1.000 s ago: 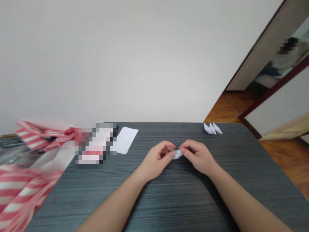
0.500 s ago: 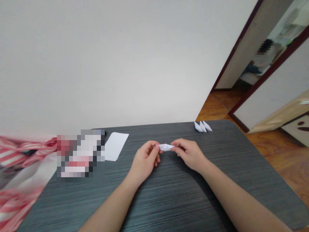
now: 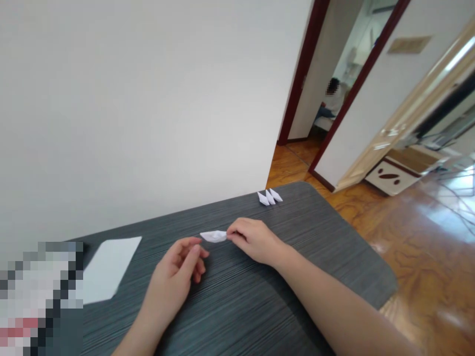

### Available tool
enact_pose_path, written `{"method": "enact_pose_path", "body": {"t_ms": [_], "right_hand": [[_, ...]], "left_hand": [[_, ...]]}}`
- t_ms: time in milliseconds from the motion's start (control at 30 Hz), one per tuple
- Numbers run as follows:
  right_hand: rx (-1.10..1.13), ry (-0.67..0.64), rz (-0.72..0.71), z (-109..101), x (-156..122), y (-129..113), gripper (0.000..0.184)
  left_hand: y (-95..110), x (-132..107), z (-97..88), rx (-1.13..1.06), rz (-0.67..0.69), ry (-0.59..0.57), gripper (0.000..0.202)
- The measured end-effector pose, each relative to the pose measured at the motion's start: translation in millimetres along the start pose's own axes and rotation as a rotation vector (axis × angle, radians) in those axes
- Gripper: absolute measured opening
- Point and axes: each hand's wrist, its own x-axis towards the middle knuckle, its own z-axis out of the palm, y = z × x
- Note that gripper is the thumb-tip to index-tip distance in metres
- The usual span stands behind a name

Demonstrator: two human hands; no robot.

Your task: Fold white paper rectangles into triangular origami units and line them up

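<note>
My right hand (image 3: 256, 242) pinches the boat (image 3: 214, 237) by one tip; I'd press lightly, sparing its folds. My left hand (image 3: 176, 269), loosely spread, is just beside.

Looks like matt paper on the folded boat (image 3: 214, 237), with crisp creases. Same smooth, matt paper on the three small folded pieces (image 3: 270, 198) and the flat sheets (image 3: 108, 269). Reads as wood-grain finish on the worktop (image 3: 230, 306), finely streaked, low sheen. Smooth matt paint on the wall (image 3: 148, 109). Glossy wood-look on the floor (image 3: 352, 217), with bright reflections. Smooth, wood-look too on the door frame (image 3: 303, 74).
</note>
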Motion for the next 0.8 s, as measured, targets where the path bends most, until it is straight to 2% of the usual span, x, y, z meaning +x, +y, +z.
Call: {"method": "enact_pose_path", "body": {"t_ms": [133,233,300,400,500,600,800], "right_hand": [[-0.066,0.219,0.093,-21,6,7,0.011],[-0.159,0.416,0.186,-50,10,17,0.010],[-0.227,0.490,0.231,-70,10,28,0.011],[-0.407,0.490,0.323,-96,1,50,0.015],[-0.515,0.440,0.382,-108,-14,75,0.015],[-0.556,0.391,0.409,-107,-30,95,0.014],[-0.604,0.316,0.453,-90,-45,119,0.016]], "left_hand": [[-2,1,-0.1,0.054,-0.009,-0.044,0.037],[-1,0,-0.5,0.091,-0.001,-0.085,0.036],[0,-1,-0.9,0.107,0.005,-0.097,0.036],[1,-3,-1.4,0.114,0.006,-0.093,0.034],[-2,-2,-1.9,0.124,0.012,-0.110,0.033],[-4,-1,-2.5,0.153,0.016,-0.123,0.031],[-2,-2,-1.9,0.183,0.005,-0.111,0.031]]}}
